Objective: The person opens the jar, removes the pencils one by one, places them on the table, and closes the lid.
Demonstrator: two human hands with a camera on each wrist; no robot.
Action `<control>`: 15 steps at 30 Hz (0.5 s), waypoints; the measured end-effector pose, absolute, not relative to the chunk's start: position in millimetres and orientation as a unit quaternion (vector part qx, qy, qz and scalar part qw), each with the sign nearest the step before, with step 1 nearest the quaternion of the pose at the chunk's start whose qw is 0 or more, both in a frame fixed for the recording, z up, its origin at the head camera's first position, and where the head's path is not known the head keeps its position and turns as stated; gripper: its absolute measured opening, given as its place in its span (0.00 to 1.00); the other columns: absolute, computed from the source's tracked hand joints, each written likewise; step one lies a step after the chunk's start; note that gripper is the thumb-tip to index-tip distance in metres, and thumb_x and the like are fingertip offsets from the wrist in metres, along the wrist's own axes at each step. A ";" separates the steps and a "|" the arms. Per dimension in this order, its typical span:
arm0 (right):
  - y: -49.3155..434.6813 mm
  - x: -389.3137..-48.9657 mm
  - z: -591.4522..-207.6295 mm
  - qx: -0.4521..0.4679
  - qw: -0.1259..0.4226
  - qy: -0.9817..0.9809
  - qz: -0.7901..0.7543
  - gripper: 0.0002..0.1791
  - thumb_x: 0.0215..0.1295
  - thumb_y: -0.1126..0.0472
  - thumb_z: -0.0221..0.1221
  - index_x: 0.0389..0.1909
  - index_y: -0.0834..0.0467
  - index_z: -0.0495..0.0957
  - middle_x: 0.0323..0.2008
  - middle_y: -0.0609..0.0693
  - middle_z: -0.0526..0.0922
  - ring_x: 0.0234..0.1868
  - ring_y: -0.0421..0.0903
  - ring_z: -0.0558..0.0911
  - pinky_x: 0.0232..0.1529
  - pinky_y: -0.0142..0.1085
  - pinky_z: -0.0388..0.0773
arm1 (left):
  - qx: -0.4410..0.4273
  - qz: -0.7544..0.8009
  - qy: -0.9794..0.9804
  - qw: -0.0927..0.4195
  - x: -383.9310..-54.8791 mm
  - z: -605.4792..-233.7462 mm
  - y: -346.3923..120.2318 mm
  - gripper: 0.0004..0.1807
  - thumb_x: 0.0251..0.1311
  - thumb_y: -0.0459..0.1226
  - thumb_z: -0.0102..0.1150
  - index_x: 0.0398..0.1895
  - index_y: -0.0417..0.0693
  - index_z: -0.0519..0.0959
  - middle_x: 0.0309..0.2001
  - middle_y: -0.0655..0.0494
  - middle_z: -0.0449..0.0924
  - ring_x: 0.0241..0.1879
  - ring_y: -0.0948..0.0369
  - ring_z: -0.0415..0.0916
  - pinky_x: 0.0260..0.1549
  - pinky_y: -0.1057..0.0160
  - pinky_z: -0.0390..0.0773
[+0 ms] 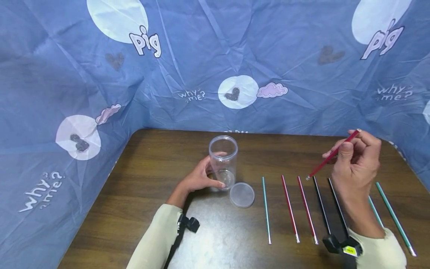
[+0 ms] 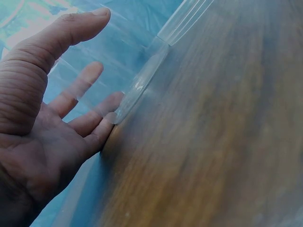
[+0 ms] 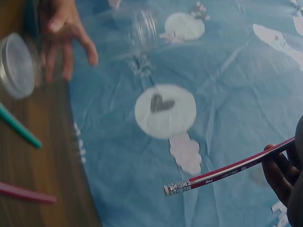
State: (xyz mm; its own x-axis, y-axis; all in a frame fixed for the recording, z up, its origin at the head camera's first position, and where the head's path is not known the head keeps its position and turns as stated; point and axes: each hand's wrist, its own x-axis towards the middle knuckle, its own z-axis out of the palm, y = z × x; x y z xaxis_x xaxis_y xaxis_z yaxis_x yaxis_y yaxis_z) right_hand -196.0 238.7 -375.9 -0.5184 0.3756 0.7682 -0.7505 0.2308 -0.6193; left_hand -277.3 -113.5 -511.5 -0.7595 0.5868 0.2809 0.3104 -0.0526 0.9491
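Observation:
My left hand (image 1: 199, 175) holds a clear plastic jar (image 1: 223, 157) low on its side, thumb in front and fingers behind the see-through wall. The jar stands upright and open-topped on the table; in the left wrist view the jar's base (image 2: 142, 85) shows near the fingertips. Raised above the table at the right, my right hand (image 1: 357, 164) pinches a red pencil (image 1: 330, 157) between thumb and fingers. The pencil slants, its eraser end (image 3: 175, 188) pointing down and left toward the jar's side. Beside the jar lies its round translucent lid (image 1: 242, 195).
Pencils lie in a spaced row on the brown wooden table (image 1: 151, 231): a teal pencil (image 1: 266, 209), red pencils (image 1: 290, 209), black pencils (image 1: 321, 205) and, partly behind the right arm, more teal pencils (image 1: 396, 218). A blue printed cloth (image 1: 188, 67) hangs behind the table.

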 end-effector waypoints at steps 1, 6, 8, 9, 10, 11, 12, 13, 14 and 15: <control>243.7 -195.4 -376.9 0.144 0.471 -0.631 0.599 0.29 0.70 0.53 0.59 0.52 0.78 0.67 0.23 0.50 0.79 0.20 0.37 0.81 0.23 0.21 0.76 | 0.331 0.646 0.679 0.107 -277.6 -511.7 -113.3 0.52 0.39 0.18 0.74 0.71 0.35 0.60 0.61 0.35 0.75 0.60 0.45 0.75 0.60 0.49 0.75; 272.3 -195.9 -378.7 0.113 0.496 -0.637 0.580 0.29 0.69 0.51 0.60 0.53 0.75 0.68 0.22 0.49 0.80 0.19 0.34 0.80 0.24 0.19 0.75 | 0.328 0.648 0.680 0.104 -277.9 -512.7 -114.4 0.52 0.38 0.18 0.74 0.71 0.40 0.62 0.61 0.37 0.76 0.60 0.48 0.76 0.60 0.50 0.75; 284.9 -195.8 -379.1 0.094 0.505 -0.649 0.561 0.27 0.70 0.50 0.59 0.54 0.71 0.68 0.23 0.46 0.80 0.19 0.32 0.79 0.25 0.17 0.74 | 0.326 0.649 0.679 0.106 -277.6 -512.8 -115.1 0.52 0.38 0.17 0.74 0.71 0.40 0.62 0.61 0.38 0.76 0.60 0.49 0.76 0.60 0.51 0.75; 291.2 -195.8 -379.6 0.086 0.510 -0.653 0.554 0.26 0.70 0.50 0.59 0.54 0.70 0.68 0.23 0.46 0.80 0.19 0.31 0.79 0.25 0.16 0.74 | 0.327 0.649 0.678 0.107 -277.5 -512.9 -115.2 0.52 0.38 0.18 0.74 0.71 0.40 0.62 0.61 0.37 0.75 0.60 0.48 0.75 0.60 0.51 0.75; 297.1 -195.7 -380.4 0.076 0.513 -0.657 0.547 0.25 0.71 0.51 0.58 0.55 0.68 0.68 0.23 0.45 0.80 0.19 0.30 0.79 0.25 0.16 0.73 | 0.326 0.649 0.679 0.108 -277.2 -512.8 -115.5 0.52 0.38 0.18 0.74 0.71 0.40 0.62 0.61 0.37 0.75 0.60 0.49 0.75 0.60 0.51 0.75; 303.1 -195.8 -381.2 0.069 0.517 -0.661 0.540 0.24 0.72 0.52 0.57 0.55 0.68 0.68 0.24 0.44 0.80 0.19 0.30 0.79 0.25 0.15 0.72 | 0.325 0.648 0.679 0.110 -276.9 -512.7 -115.9 0.52 0.38 0.18 0.74 0.72 0.40 0.61 0.61 0.38 0.75 0.60 0.49 0.75 0.60 0.51 0.74; 308.7 -195.9 -382.2 0.058 0.521 -0.668 0.528 0.23 0.73 0.53 0.56 0.56 0.67 0.69 0.24 0.43 0.80 0.19 0.28 0.79 0.25 0.14 0.72 | 0.325 0.648 0.680 0.111 -276.8 -512.7 -116.1 0.52 0.38 0.18 0.74 0.72 0.40 0.61 0.61 0.37 0.75 0.60 0.49 0.75 0.61 0.51 0.74; 314.0 -196.4 -383.0 0.048 0.524 -0.666 0.528 0.21 0.74 0.55 0.56 0.56 0.67 0.69 0.24 0.43 0.80 0.19 0.28 0.79 0.25 0.14 0.72 | 0.324 0.647 0.681 0.111 -276.7 -512.6 -116.3 0.52 0.38 0.18 0.74 0.72 0.40 0.61 0.62 0.37 0.75 0.60 0.49 0.75 0.61 0.51 0.74; 318.7 -196.9 -383.8 0.035 0.525 -0.667 0.528 0.19 0.74 0.56 0.55 0.56 0.66 0.68 0.25 0.43 0.80 0.19 0.28 0.79 0.25 0.14 0.72 | 0.324 0.647 0.681 0.110 -276.7 -512.5 -116.5 0.52 0.38 0.18 0.74 0.72 0.40 0.61 0.62 0.37 0.75 0.60 0.49 0.75 0.61 0.51 0.74; 323.1 -197.1 -384.7 0.018 0.526 -0.668 0.527 0.17 0.75 0.58 0.54 0.57 0.65 0.69 0.25 0.42 0.80 0.19 0.28 0.79 0.25 0.15 0.72 | 0.324 0.647 0.682 0.109 -276.5 -512.3 -116.8 0.52 0.38 0.18 0.75 0.72 0.40 0.62 0.62 0.37 0.75 0.60 0.49 0.75 0.61 0.51 0.74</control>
